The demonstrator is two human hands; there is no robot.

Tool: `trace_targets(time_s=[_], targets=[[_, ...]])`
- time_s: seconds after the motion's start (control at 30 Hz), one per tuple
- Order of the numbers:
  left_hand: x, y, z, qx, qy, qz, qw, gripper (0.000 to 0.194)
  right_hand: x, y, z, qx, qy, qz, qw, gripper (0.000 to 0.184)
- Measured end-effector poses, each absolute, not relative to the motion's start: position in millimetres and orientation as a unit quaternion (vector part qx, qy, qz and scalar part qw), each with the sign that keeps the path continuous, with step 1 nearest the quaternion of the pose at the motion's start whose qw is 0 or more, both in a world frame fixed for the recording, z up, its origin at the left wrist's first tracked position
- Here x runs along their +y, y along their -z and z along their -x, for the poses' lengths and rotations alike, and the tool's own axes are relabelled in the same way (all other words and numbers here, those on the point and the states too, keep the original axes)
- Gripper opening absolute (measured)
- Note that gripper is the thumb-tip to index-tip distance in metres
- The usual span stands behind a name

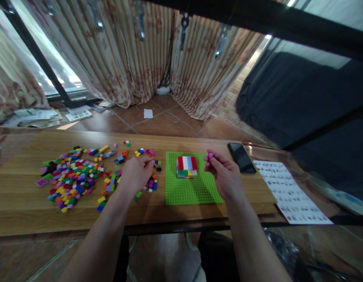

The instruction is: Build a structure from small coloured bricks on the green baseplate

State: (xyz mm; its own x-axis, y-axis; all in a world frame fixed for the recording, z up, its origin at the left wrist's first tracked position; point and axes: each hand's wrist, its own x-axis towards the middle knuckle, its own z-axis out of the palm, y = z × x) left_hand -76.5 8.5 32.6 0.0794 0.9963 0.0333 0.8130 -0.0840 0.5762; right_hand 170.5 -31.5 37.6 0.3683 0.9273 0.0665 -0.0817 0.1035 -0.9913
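A green baseplate lies on the wooden table, with a small stacked block of red, white, blue, green and yellow bricks on its far half. My right hand hovers at the plate's right edge, fingers pinched on a small pink brick. My left hand rests palm down left of the plate, fingertips curled among loose bricks; what they hold, if anything, is hidden.
A wide heap of several coloured bricks spreads over the table's left half. A black phone lies right of the plate, and a printed sheet overhangs the right end. Curtains and tiled floor lie beyond.
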Motion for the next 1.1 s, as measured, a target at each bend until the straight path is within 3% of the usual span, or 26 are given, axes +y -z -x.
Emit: trace_targets(time_s=[0.1,0.4,1.1], targets=[[7,-30,65,0.619,-0.274,-0.703,0.218,0.030,-34,-34,-181,-0.446,-0.309,0.590,0.597,0.026],[-5,-27,24,0.531,-0.349,-0.732,0.245,0.026,-44,-27,-183,-0.649,-0.215,0.602,0.411,0.014],[-12,-17,0,0.519,-0.338,-0.746,0.244,0.018,-39,-12,-173,-0.692,-0.155,0.577,0.407,0.014]])
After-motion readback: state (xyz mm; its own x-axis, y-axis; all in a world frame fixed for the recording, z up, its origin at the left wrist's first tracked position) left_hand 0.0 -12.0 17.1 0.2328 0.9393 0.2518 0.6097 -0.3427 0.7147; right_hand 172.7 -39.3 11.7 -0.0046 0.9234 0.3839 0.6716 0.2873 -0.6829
